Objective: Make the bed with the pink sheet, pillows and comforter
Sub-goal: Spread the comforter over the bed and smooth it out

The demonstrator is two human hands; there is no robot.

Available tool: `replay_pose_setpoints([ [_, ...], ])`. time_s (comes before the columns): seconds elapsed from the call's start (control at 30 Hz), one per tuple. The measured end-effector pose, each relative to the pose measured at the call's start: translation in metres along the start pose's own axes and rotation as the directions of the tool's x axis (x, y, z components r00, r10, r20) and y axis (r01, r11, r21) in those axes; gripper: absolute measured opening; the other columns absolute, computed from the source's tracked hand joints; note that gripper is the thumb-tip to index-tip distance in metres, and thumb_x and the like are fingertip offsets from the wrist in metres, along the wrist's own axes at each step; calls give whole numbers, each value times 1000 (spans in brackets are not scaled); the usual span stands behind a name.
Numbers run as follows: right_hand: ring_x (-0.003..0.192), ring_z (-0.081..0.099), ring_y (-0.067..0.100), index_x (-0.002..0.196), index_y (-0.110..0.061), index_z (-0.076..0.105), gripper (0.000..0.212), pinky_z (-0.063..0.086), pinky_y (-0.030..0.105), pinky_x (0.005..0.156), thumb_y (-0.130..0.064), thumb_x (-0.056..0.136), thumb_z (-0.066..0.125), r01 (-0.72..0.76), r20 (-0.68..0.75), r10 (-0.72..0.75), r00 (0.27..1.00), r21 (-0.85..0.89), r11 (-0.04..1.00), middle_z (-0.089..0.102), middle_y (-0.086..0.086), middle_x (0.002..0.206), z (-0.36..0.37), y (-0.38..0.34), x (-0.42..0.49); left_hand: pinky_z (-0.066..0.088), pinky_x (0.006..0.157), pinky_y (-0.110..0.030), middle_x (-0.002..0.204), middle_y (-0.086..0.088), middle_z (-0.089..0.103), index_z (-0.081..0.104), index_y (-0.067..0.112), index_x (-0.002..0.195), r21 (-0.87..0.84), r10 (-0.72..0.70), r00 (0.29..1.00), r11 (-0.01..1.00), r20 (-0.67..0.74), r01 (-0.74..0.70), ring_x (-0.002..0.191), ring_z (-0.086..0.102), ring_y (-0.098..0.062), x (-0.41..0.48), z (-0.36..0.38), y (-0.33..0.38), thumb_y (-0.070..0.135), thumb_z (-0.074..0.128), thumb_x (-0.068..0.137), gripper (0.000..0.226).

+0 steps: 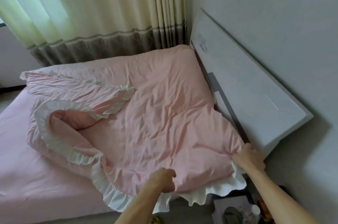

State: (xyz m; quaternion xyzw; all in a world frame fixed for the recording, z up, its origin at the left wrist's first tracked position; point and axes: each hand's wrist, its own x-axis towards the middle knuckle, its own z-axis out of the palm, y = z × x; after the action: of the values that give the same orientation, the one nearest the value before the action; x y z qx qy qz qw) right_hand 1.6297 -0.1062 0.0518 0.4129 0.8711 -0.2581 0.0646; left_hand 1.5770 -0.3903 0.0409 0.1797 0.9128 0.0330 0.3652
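A pink comforter [155, 106] with a white ruffled edge lies crumpled over the head end of the bed, folded back on itself at the left. Under it the pink sheet [23, 159] covers the mattress. My left hand [163, 179] is closed on the comforter's near edge. My right hand [249, 158] grips the comforter's corner beside the headboard [247, 84]. A pink bulge, possibly a pillow [76, 119], shows inside the folded part.
A white headboard runs along the right wall. Cream and grey curtains [109, 22] hang behind the bed's far side. A small stand with clutter [236, 211] sits at the lower right by the bed.
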Motion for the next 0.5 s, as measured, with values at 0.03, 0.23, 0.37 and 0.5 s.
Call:
replay_pose_setpoints([
  [0.03,112,57,36,140,-2,34,66,47,38,81,-32,89,63,-33,72,34,997,-15,999,52,19,131,10,7,3,47,98,-35,139,0,52,47,35,137,-11,6,1000,1000,-5,-6,120,54,-23,3,0,3,20,53,86,54],
  [0.23,108,58,30,139,-7,39,53,51,38,86,-28,92,49,62,191,-59,980,-9,998,58,13,125,32,12,14,49,78,-29,128,2,55,46,39,134,-83,69,996,994,-52,-73,95,57,-15,21,-15,21,30,53,91,45],
  [0.37,104,57,21,144,-12,38,54,44,29,78,-28,93,48,135,262,-127,957,-13,991,56,7,133,33,-10,24,51,89,-37,137,-2,50,40,35,141,-56,129,990,990,-50,-132,111,57,-23,38,-38,38,26,47,92,50],
  [0.5,116,55,24,141,-17,43,50,48,33,85,-32,94,51,240,177,-238,955,5,971,56,3,137,33,-48,53,46,90,-37,142,-4,44,29,33,147,-18,207,968,977,-145,-212,120,53,-26,64,-76,51,23,45,92,58],
])
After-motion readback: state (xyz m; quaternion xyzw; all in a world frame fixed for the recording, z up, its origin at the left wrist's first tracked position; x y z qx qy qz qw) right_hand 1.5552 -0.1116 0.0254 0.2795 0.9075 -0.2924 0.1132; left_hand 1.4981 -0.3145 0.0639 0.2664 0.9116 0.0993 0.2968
